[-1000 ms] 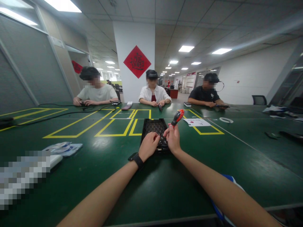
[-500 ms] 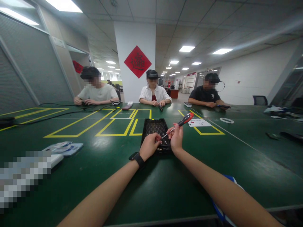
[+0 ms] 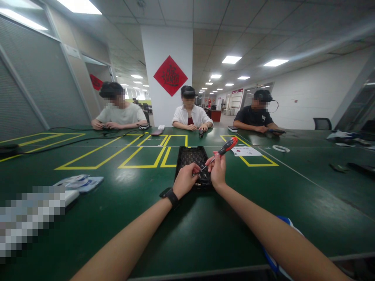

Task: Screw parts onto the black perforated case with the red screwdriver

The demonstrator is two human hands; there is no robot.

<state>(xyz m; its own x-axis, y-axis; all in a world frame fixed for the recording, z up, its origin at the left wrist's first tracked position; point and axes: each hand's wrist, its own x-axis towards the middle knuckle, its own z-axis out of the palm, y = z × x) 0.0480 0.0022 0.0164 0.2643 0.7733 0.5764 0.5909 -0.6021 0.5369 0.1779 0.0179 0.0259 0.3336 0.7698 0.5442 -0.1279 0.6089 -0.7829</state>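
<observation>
A screwdriver [image 3: 227, 146] with a red and dark grey handle is held in my right hand [image 3: 218, 171], its handle up to the right and its shaft slanting down to the left. My left hand [image 3: 185, 178], with a black watch on the wrist, has its fingers pinched by the screwdriver's tip; whatever they hold is too small to make out. Both hands are over a black tray [image 3: 190, 153] with a textured bottom. Small pieces seem to lie in its near part, partly hidden by my fingers.
The green table [image 3: 140, 210] bears yellow tape outlines [image 3: 137, 167]. Blue-and-white packets [image 3: 84, 182] lie at left, a white paper sheet [image 3: 247, 151] and a white ring [image 3: 281, 149] at right. Three people sit along the far side. A black cable [image 3: 73, 144] crosses the far left.
The screwdriver's handle has tipped slightly to the left and up in my right hand. My left hand stays nearly where it was.
</observation>
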